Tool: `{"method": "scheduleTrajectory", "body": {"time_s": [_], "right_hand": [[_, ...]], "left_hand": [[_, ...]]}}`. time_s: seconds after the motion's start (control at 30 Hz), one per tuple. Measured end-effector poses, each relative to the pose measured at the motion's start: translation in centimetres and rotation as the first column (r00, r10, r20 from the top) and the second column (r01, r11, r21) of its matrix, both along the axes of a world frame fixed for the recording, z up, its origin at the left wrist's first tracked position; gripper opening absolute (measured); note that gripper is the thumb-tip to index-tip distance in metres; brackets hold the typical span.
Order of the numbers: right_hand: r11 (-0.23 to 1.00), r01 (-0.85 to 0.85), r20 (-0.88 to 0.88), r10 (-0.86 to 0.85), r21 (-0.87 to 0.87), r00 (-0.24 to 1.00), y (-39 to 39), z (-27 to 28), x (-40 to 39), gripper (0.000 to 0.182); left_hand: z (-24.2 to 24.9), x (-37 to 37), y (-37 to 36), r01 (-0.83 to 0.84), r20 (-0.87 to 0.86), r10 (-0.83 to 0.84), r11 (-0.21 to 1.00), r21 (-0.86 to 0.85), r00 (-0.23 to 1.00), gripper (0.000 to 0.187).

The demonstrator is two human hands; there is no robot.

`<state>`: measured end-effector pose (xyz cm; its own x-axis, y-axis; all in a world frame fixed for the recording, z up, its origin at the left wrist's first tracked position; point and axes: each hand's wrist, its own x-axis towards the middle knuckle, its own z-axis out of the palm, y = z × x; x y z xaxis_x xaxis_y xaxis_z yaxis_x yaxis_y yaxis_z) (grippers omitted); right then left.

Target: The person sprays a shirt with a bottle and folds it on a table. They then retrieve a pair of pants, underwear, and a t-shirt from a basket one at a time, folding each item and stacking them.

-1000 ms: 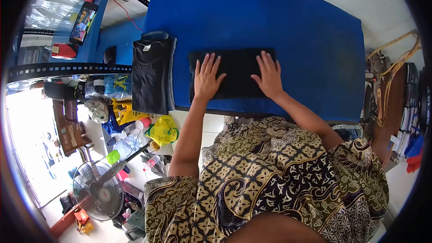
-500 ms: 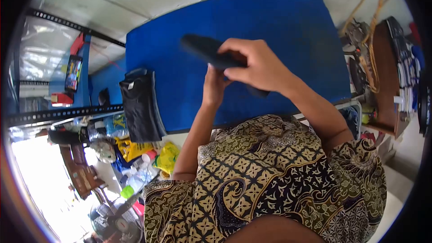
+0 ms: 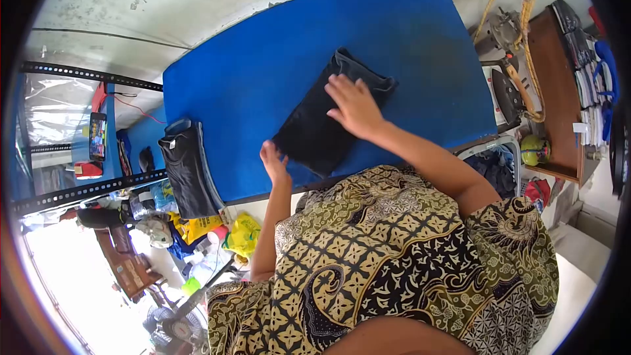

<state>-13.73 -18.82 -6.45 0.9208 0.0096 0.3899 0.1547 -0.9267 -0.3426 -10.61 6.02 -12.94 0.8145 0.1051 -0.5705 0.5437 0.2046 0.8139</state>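
A folded black garment (image 3: 315,121) lies slantwise on the blue-covered table (image 3: 263,79), its greyish, open-looking edge at the upper right. My right hand (image 3: 357,108) rests over its upper part, palm down with the fingers stretched out. At the garment's lower left corner is my left hand (image 3: 275,164), thumb and fingers apart and fingertips right at the edge. Off to the left, a stack of folded dark clothes (image 3: 186,171) lies along the table's edge.
An iron (image 3: 509,95) stands on the right, with a yellowish cord hanging above it. Below it is a basket of dark clothes (image 3: 493,167). A phone (image 3: 98,137) leans on the left shelf beyond a perforated metal bar (image 3: 85,184). Yellow bags (image 3: 242,233) lie below left.
The black garment was held up, bunched between both hands; now it lies flatter on the table. My right hand has opened onto it, and my left has moved down and left.
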Motion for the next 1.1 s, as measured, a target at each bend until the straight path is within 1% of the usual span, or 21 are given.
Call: {"method": "scheduleTrajectory", "body": {"time_s": [0.03, 0.07, 0.1, 0.17, 0.23, 0.3, 0.33, 0.43, 0.47, 0.53, 0.57, 0.6, 0.67, 0.7, 0.73, 0.8, 0.87, 0.97, 1.03, 1.07, 1.1], "right_hand": [[0.994, 0.016, -0.046, -0.021, -0.111, 0.999, -2.0, -1.5, 0.0, 0.052], [0.988, 0.073, -0.219, -0.101, -0.134, 0.970, -3.9, -4.0, -0.1, 0.056], [0.986, 0.076, -0.187, -0.103, -0.146, 0.977, -5.1, -5.5, -0.5, 0.056], [0.980, 0.119, -0.156, -0.144, -0.161, 0.977, -5.4, -5.5, 0.3, 0.054], [0.986, 0.118, -0.137, -0.134, -0.120, 0.981, -5.2, -4.1, 1.8, 0.050], [0.989, 0.061, -0.248, -0.093, -0.134, 0.964, -6.8, -4.8, 4.2, 0.045], [0.981, 0.090, -0.376, -0.149, -0.171, 0.914, -7.5, -5.3, 5.1, 0.044], [0.930, 0.343, -0.198, -0.314, 0.133, 0.929, -10.9, -5.3, 5.8, 0.049], [0.932, 0.364, -0.022, -0.363, 0.009, 0.931, -11.4, -4.9, 4.7, 0.052], [0.942, 0.333, -0.247, -0.331, -0.036, 0.911, -12.6, -6.4, 2.4, 0.048], [0.913, 0.384, -0.407, -0.300, 0.141, 0.863, -12.8, -5.7, 1.6, 0.051], [0.878, 0.465, -0.482, -0.360, 0.116, 0.799, -12.9, -5.0, 1.3, 0.045], [0.936, 0.293, -0.423, -0.189, 0.196, 0.886, -12.7, -3.8, 2.7, 0.039], [0.952, 0.155, -0.369, -0.049, 0.263, 0.928, -12.7, -3.1, 3.5, 0.034], [0.954, 0.041, -0.225, 0.028, 0.296, 0.974, -10.0, -1.3, 4.9, 0.033], [0.933, -0.055, -0.302, 0.170, 0.355, 0.938, -4.3, 4.8, 8.2, 0.038], [0.896, -0.198, -0.260, 0.316, 0.397, 0.913, 0.3, 9.0, 11.6, 0.036], [0.804, -0.460, 0.017, 0.491, 0.376, 0.871, 9.6, 12.0, 16.2, 0.038], [0.797, -0.521, -0.054, 0.561, 0.306, 0.826, 14.8, 11.8, 19.3, 0.041], [0.806, -0.522, -0.155, 0.574, 0.278, 0.804, 17.3, 10.2, 20.6, 0.043], [0.810, -0.519, -0.145, 0.568, 0.274, 0.810, 14.6, 10.0, 21.0, 0.043]], "left_hand": [[-0.8, -0.4, -0.2, 0.077, 0.173, -0.152, 0.924, 0.374, 0.973, 0.062], [-2.0, -0.2, -0.4, 0.029, 0.274, -0.220, 0.825, 0.565, 0.936, 0.062], [-1.9, -0.3, -0.5, 0.015, 0.276, -0.207, 0.823, 0.568, 0.938, 0.062], [-0.9, 0.2, -1.1, 0.004, -0.049, 0.020, 0.892, 0.453, 0.999, 0.062], [0.3, 0.3, -1.8, -0.095, -0.088, 0.150, 0.886, 0.454, 0.985, 0.047], [-1.6, 0.3, -1.3, 0.161, -0.067, -0.146, 0.877, 0.453, 0.987, 0.035], [-2.2, -0.2, -1.6, 0.072, 0.025, -0.087, 0.931, 0.359, 0.996, 0.027], [-5.9, -0.3, -1.4, 0.119, 0.014, -0.146, 0.857, 0.502, 0.989, 0.034], [-5.3, -1.1, -2.7, 0.084, 0.094, -0.144, 0.883, 0.462, 0.985, 0.035], [-2.5, -2.2, -4.5, 0.220, 0.020, -0.356, 0.619, 0.754, 0.934, 0.036], [-2.5, -3.2, -5.4, 0.042, 0.229, -0.359, 0.610, 0.791, 0.905, 0.037], [-2.6, -3.9, -6.0, -0.076, 0.381, -0.260, 0.732, 0.677, 0.887, 0.035], [-0.3, -4.7, -5.7, -0.089, 0.340, -0.256, 0.668, 0.739, 0.905, 0.031], [2.8, -4.9, -4.5, -0.005, 0.256, -0.236, 0.725, 0.688, 0.938, 0.029], [5.2, -5.3, -3.1, -0.072, 0.277, -0.173, 0.719, 0.692, 0.945, 0.027], [6.1, -6.1, 0.9, -0.229, 0.352, -0.055, 0.664, 0.712, 0.934, 0.022], [9.5, -7.5, 3.7, -0.415, 0.526, 0.072, 0.707, 0.573, 0.848, 0.016], [12.3, -9.2, 9.6, -0.604, 0.608, 0.346, 0.744, 0.288, 0.715, 0.015], [11.9, -9.3, 14.0, -0.627, 0.552, 0.398, 0.711, 0.319, 0.732, 0.027], [10.1, -8.8, 17.2, -0.542, 0.419, 0.347, 0.601, 0.588, 0.839, 0.046], [12.0, -8.0, 13.1, -0.544, 0.429, 0.340, 0.604, 0.583, 0.837, 0.046]]}}
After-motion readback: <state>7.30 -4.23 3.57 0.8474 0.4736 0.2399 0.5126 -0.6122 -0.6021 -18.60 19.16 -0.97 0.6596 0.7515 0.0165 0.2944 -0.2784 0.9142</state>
